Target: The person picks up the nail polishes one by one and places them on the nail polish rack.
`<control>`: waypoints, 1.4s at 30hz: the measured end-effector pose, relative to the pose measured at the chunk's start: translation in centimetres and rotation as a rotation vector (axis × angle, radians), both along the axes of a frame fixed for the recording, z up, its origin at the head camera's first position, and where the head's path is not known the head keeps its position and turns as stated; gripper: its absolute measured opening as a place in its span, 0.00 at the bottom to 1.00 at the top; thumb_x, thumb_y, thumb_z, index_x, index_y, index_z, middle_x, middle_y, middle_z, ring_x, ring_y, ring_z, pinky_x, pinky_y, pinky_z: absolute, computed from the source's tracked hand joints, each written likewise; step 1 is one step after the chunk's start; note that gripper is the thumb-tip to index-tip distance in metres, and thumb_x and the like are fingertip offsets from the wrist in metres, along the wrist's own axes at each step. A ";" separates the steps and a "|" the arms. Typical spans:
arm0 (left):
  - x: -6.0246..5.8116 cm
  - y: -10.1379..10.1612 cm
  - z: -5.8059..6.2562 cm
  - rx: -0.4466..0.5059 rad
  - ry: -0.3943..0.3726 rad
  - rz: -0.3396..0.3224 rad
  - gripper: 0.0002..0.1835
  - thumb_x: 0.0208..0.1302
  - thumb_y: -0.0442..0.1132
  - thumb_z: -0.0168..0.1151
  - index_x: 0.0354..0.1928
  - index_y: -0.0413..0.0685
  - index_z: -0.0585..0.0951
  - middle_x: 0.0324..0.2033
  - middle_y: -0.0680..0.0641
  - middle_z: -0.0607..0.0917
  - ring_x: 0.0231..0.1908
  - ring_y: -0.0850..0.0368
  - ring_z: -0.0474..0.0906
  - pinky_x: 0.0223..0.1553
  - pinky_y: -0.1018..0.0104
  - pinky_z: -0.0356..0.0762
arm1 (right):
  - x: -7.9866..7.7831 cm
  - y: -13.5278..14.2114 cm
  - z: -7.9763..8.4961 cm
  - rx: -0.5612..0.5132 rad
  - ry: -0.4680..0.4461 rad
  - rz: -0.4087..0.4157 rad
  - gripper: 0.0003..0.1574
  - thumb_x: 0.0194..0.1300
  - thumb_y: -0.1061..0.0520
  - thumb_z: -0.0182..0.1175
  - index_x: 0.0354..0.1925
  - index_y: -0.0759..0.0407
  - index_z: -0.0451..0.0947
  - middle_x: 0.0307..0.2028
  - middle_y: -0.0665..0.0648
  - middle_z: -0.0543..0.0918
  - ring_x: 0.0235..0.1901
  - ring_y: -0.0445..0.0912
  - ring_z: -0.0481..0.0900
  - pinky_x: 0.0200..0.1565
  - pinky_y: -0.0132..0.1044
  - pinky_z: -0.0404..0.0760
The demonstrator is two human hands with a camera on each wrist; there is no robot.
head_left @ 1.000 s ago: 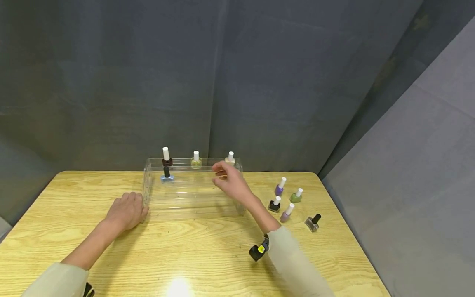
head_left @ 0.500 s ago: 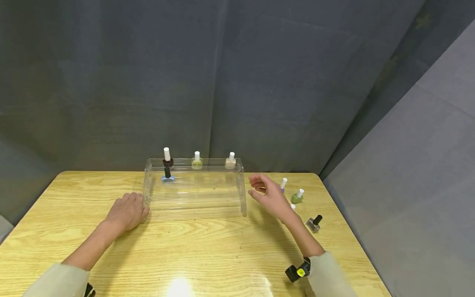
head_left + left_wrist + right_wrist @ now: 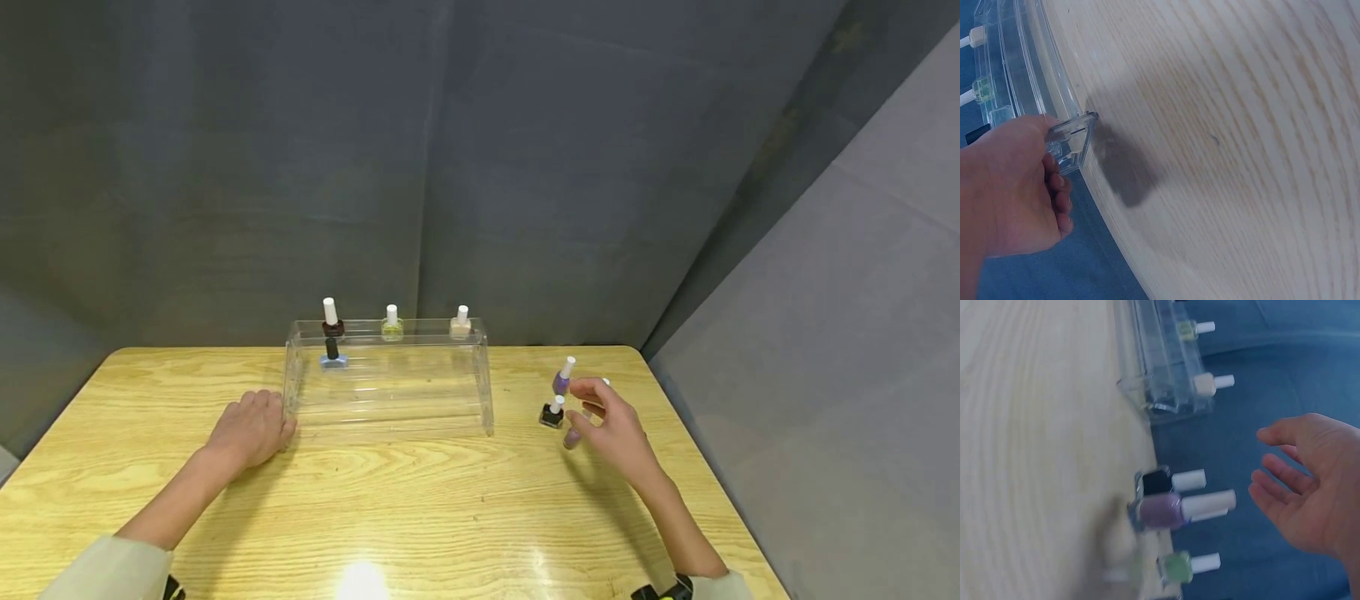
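Note:
My left hand (image 3: 251, 427) holds the left end of a clear tiered rack (image 3: 390, 432); in the left wrist view, the thumb and curled fingers are at its side panel (image 3: 1071, 128). On the rack's top tier stand a dark red nail polish bottle (image 3: 333, 329), a yellowish one (image 3: 392, 330) and a cream one (image 3: 460, 328). A light blue one (image 3: 333, 362) sits a tier lower. My right hand (image 3: 617, 433), holding nothing, hovers over loose bottles: purple (image 3: 561, 383), black (image 3: 551, 416) and lilac (image 3: 572, 437). It partly covers the lilac one.
A green nail polish bottle (image 3: 1177, 567) shows in the right wrist view; the hand mostly hides it in the head view. The wooden table (image 3: 420, 517) ends at a dark curtain (image 3: 360, 167) behind, with a paler cloth (image 3: 840, 375) at the right.
My right hand has moved from the rack's right end to the loose bottles on the right, its fingers free. The cream bottle stands on the top tier. My left hand keeps its place.

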State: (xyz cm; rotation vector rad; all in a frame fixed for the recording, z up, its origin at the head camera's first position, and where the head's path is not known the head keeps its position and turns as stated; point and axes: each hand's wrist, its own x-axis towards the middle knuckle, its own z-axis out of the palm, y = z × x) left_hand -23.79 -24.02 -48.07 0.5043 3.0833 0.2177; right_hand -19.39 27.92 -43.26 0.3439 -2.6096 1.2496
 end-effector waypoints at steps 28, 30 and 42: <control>0.1 0.0 0.1 0.004 0.011 -0.010 0.15 0.73 0.43 0.53 0.36 0.35 0.71 0.29 0.44 0.70 0.31 0.47 0.64 0.32 0.51 0.67 | -0.9 2.5 -6.2 -0.159 -0.188 0.084 0.25 0.69 0.70 0.58 0.62 0.69 0.63 0.60 0.74 0.66 0.61 0.68 0.68 0.61 0.63 0.66; 0.1 0.1 0.1 0.002 0.007 -0.008 0.15 0.73 0.43 0.54 0.36 0.35 0.71 0.29 0.45 0.70 0.31 0.47 0.64 0.32 0.52 0.66 | -0.9 2.6 -6.4 -0.147 -0.194 0.079 0.25 0.70 0.69 0.58 0.62 0.69 0.63 0.57 0.74 0.67 0.59 0.67 0.70 0.60 0.62 0.68; 0.1 0.0 0.1 0.003 -0.003 -0.006 0.16 0.73 0.43 0.53 0.36 0.34 0.71 0.30 0.43 0.71 0.32 0.46 0.64 0.33 0.51 0.67 | -1.1 2.9 -7.5 -0.124 -0.212 0.022 0.21 0.67 0.73 0.57 0.57 0.67 0.68 0.51 0.68 0.76 0.56 0.62 0.74 0.57 0.58 0.72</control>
